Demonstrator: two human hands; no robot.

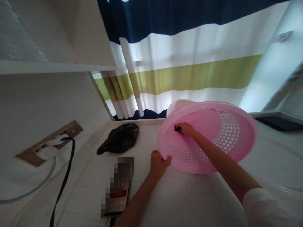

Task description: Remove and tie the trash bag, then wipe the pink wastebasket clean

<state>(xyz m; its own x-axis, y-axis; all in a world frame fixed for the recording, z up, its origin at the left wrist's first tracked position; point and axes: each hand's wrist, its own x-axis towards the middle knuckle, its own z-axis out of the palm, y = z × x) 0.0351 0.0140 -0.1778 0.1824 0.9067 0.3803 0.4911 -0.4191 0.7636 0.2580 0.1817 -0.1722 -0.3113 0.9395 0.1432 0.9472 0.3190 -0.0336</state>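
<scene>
A pink perforated plastic basket stands tilted on its side on the white surface, its opening facing me. My left hand grips the basket's near rim at the lower left, fingers closed over the edge. My right hand reaches inside the basket to its bottom and pinches a small dark item that I cannot make out.
A black plastic bag lies at the back left. A flat blurred package rests near my left forearm. A wall socket with plugged cables is at left. A striped curtain hangs behind; a dark panel sits at right.
</scene>
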